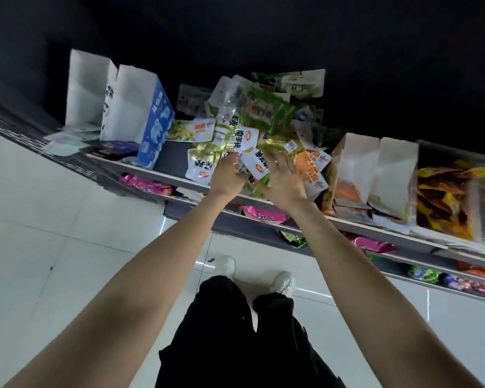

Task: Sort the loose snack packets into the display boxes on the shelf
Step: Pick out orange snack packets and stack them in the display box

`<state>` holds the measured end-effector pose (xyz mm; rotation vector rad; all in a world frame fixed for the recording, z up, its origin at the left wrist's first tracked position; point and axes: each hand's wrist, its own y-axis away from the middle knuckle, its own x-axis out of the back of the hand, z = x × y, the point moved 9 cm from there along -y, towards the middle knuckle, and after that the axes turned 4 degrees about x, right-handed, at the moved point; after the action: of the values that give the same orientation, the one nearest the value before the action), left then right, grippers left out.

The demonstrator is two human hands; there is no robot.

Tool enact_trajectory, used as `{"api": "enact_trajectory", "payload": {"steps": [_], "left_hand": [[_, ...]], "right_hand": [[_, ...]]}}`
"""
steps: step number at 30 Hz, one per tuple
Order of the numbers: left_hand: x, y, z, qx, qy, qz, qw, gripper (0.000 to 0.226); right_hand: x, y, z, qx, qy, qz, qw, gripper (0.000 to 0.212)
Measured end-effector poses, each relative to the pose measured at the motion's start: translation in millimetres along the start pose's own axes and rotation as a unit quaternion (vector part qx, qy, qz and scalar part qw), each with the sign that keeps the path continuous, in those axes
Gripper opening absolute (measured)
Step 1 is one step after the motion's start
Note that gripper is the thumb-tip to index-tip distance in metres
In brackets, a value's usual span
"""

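A heap of loose snack packets [252, 116], white, green, gold and orange, lies on the top shelf [179, 179] between display boxes. My left hand [228, 175] reaches into the front of the heap, its fingers curled among white packets [199, 168]; whether it grips one is unclear. My right hand [284, 182] lies spread on the heap with fingers apart, beside an orange packet [311, 166]. A white packet [256, 163] sits between the two hands. A blue and white display box [151, 121] stands at the left, and white-flapped boxes [375, 175] at the right.
A box of yellow and orange packets [445, 203] stands at the far right. Lower shelves hold pink packets [146, 184] and other colourful snacks [423, 275]. Below are a white tiled floor [53, 233], my dark trousers and white shoes [284, 281].
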<state>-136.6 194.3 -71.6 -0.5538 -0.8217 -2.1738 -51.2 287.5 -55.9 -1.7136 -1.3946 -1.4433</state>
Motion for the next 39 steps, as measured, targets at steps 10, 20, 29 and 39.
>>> {"api": "enact_trajectory", "payload": {"steps": [10, 20, 29, 39], "left_hand": [[1, -1, 7, -0.014, 0.11, -0.089, 0.99, 0.042], [9, 56, 96, -0.224, -0.049, -0.153, 0.961, 0.066], [-58, 97, 172, -0.321, -0.178, -0.259, 0.893, 0.025], [-151, 77, 252, -0.411, -0.131, -0.072, 0.899, 0.021]], "right_hand": [[13, 4, -13, -0.06, 0.103, 0.183, 0.976, 0.026], [129, 135, 52, -0.181, -0.22, 0.391, 0.875, 0.01], [127, 207, 113, -0.155, -0.385, 0.229, 0.88, 0.02], [175, 241, 167, -0.177, 0.023, 0.459, 0.87, 0.008]]}}
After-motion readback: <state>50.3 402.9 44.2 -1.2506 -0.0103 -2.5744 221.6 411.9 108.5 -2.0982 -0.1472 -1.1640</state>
